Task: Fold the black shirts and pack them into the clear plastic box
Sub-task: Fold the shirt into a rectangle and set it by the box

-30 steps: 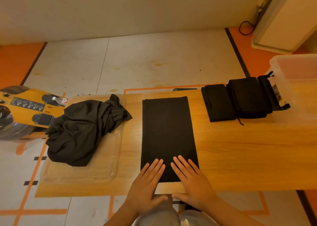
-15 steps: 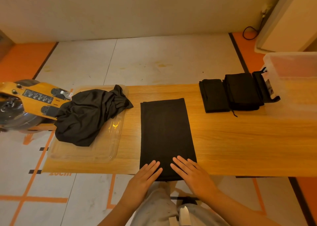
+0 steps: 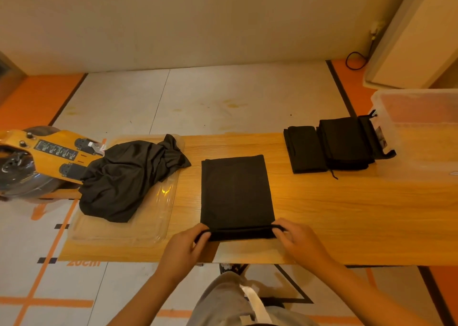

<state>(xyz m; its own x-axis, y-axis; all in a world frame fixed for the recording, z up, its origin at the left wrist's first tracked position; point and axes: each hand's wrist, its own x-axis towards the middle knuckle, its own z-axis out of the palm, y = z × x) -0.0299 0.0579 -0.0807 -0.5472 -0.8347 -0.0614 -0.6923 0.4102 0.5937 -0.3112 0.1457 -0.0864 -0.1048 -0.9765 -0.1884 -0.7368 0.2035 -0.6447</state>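
A black shirt (image 3: pixel 235 192), folded into a long strip, lies flat across the middle of the wooden table (image 3: pixel 347 216). My left hand (image 3: pixel 186 249) pinches its near left corner and my right hand (image 3: pixel 300 244) pinches its near right corner; the near edge is lifted a little off the table. Two folded black shirts (image 3: pixel 329 147) lie side by side at the far right, against the clear plastic box (image 3: pixel 421 132). A crumpled pile of black shirts (image 3: pixel 126 177) rests on a clear lid (image 3: pixel 138 226) at the left.
A yellow machine (image 3: pixel 37 157) stands just left of the table, touching the crumpled pile. A white cabinet (image 3: pixel 416 40) and a black cable (image 3: pixel 354 60) are at the back right. The table's near edge runs just behind my hands.
Both hands were lying flat on the strip's near end. Now they have slid to its two near corners, pinched them and raised the edge.
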